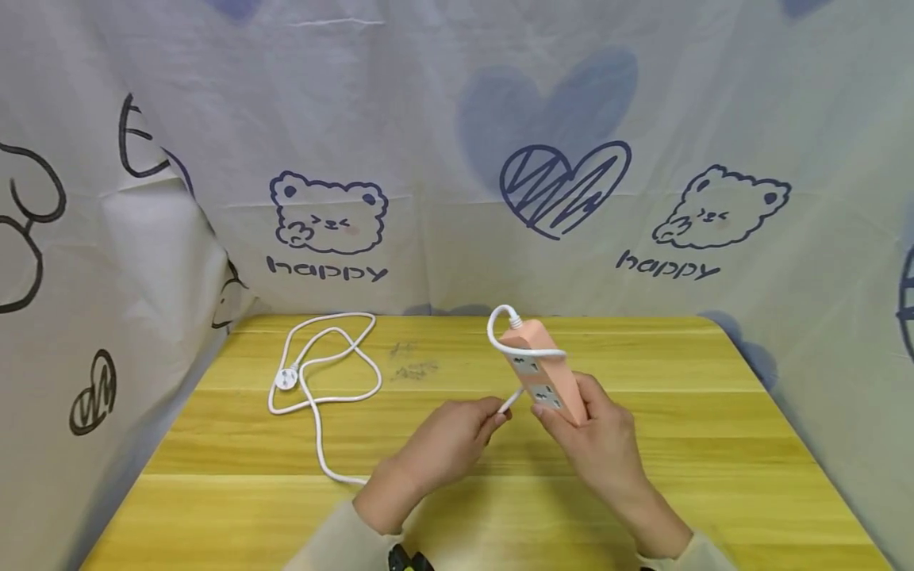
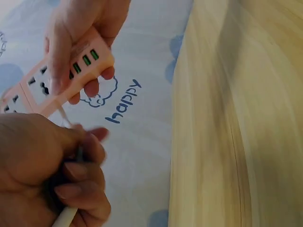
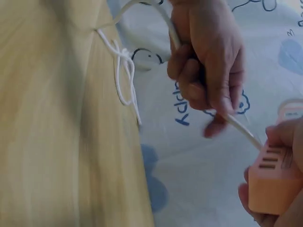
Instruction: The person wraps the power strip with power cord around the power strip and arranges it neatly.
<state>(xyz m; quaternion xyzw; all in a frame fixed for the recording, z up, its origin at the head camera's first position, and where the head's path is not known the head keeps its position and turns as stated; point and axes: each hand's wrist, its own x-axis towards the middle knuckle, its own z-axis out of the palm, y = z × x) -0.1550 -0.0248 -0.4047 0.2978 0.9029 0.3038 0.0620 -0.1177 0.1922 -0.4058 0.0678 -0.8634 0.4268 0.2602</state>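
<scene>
My right hand grips the lower end of a pink power strip, which is tilted above the table with its sockets facing me. USB ports show near the held end in the left wrist view. A white cord leaves the strip's top, loops over and passes across its front. Left of the strip, my left hand pinches that cord between thumb and finger, with the other fingers curled round it in the right wrist view. The cord's far part lies in loose loops on the table, with its round white plug among them.
The wooden table has dark smudges near its back middle. Behind it and at both sides hangs a pale cloth printed with bears, hearts and the word happy.
</scene>
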